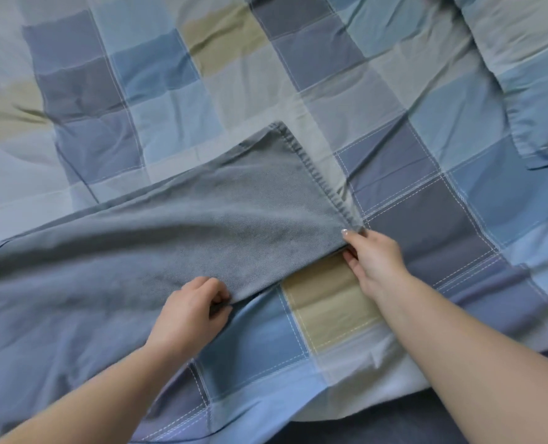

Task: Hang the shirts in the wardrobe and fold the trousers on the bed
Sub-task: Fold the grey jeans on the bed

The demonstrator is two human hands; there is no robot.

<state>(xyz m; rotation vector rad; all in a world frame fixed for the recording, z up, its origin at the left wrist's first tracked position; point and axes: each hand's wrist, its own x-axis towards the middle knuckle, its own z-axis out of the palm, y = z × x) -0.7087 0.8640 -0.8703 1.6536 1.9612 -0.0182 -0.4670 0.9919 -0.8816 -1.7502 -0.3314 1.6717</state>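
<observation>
Our right hand (373, 261) had its fingers (351, 256) curled under the near corner of the trouser leg by the hem, thumb on top, pinching the denim. Our left hand (191, 310) gripped the same near edge further left, fingers (219, 299) closed around the fold of cloth. Both hands held fabric; neither was free.

The trousers (157, 232), grey-blue jeans, lay flat across the bed (330, 315), running from the stitched hem (317, 173) at the middle-right out to the left, where they left the view. Only one leg's width showed, so we judged the legs were already laid one on the other, though we could not see the waistband to be sure. No crosswise fold had been made yet.

We judged the trouser fold was at an early stage: lengthwise fold probably done, the hem end lifted for bringing over toward the left, and the further folds not yet made.

At the far right a checked pillow (522, 75) lay on the checked cover. No shirts, hangers or wardrobe were in view, so we could not tell how that part of the task stood.
</observation>
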